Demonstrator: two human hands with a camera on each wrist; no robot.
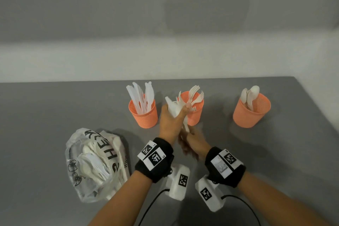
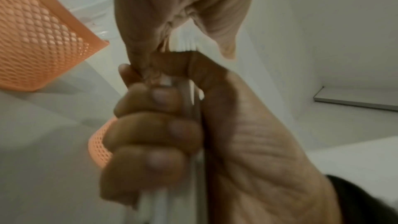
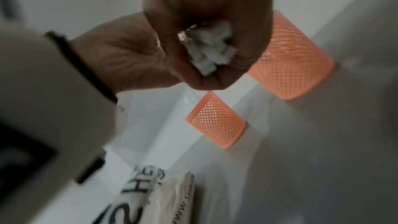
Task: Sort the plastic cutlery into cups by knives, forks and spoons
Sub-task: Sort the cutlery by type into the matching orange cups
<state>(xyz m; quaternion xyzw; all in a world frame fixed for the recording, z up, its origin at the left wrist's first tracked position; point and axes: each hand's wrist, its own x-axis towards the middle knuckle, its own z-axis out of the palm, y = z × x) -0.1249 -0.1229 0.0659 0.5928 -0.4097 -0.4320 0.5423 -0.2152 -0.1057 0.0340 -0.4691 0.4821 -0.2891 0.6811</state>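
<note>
Three orange mesh cups stand in a row on the grey table point(image 1: 55, 106). The left cup point(image 1: 145, 117) holds knives, the middle cup point(image 1: 197, 113) forks and the right cup point(image 1: 249, 115) spoons. My left hand point(image 1: 170, 117) grips a bundle of white plastic cutlery point(image 1: 173, 108) upright in front of the fork cup, its fingers point(image 2: 155, 125) curled round the handles. My right hand point(image 1: 192, 145), blurred, sits just below it. Its fingers point(image 3: 204, 14) close on the bundle's handle ends point(image 3: 211, 48).
A crumpled clear plastic bag point(image 1: 91, 161) with more white cutlery lies at the front left. The table's right edge passes close to the spoon cup, and a pale wall rises behind the cups. Black cables trail from both wrist units at the front.
</note>
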